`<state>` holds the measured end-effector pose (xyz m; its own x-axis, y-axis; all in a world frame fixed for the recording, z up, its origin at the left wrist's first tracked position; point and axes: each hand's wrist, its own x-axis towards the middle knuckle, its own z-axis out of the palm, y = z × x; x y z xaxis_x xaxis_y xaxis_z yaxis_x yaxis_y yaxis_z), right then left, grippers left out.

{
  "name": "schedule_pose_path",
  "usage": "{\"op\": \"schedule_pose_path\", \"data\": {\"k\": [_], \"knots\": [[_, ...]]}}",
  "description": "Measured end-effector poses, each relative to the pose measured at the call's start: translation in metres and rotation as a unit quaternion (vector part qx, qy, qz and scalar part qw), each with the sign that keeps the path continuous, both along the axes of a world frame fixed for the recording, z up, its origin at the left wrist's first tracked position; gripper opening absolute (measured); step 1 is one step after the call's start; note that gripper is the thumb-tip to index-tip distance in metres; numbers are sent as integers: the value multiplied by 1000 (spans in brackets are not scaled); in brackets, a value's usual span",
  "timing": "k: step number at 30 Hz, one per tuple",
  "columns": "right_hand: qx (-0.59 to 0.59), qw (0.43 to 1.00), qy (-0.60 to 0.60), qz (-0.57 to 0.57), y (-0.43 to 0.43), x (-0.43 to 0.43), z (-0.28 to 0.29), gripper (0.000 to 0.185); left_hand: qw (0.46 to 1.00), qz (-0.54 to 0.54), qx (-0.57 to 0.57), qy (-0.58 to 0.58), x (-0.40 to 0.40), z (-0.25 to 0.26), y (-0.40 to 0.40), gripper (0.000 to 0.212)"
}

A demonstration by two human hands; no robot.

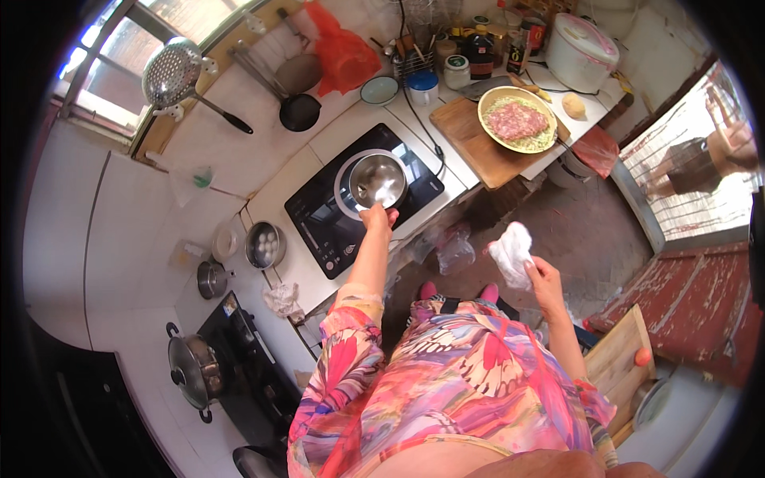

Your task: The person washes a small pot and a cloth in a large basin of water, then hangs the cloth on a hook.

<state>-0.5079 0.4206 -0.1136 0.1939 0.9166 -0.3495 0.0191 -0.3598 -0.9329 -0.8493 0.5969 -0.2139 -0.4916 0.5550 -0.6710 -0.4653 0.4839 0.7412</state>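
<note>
A small shiny steel pot [373, 179] stands on the ring of the black induction cooktop [311, 230]. My left hand [378, 217] is closed at the pot's near side, and the part it grips is hidden behind my fingers. In my right hand [545, 279] hangs a crumpled white cloth [512, 254], held above the floor to the right of the counter. Left of the cooktop is a steel pot with several white eggs [268, 244] in it.
On a wooden cutting board [454, 134] sits a yellow bowl [487, 136] of minced meat and chopped greens. Bottles, jars and a rice cooker [580, 51] line the back right. A lidded pot [194, 370] stands at the left. A person [705, 158] is beyond the doorway.
</note>
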Motion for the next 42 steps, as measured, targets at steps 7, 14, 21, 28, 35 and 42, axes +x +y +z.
{"op": "schedule_pose_path", "data": {"k": [7,14,21,28,35,42], "knots": [[5,988,-153,-12,-1,27,-15,21,995,60,7,-85,-35,-27,29,27],[-2,995,57,-78,2,23,8,10,988,56,57,-130,-30,-28,23,50],[74,975,187,-92,28,22,10,18,839,-470,-73,-265,145,-20,-59,62],[76,987,117,-79,18,61,28,14,827,-431,80,-352,228,17,-51,42],[17,986,-89,-141,-9,123,-19,27,888,-421,128,-134,298,66,-49,35],[12,910,336,-242,0,150,-9,56,770,-525,193,-307,371,88,-96,38]]}}
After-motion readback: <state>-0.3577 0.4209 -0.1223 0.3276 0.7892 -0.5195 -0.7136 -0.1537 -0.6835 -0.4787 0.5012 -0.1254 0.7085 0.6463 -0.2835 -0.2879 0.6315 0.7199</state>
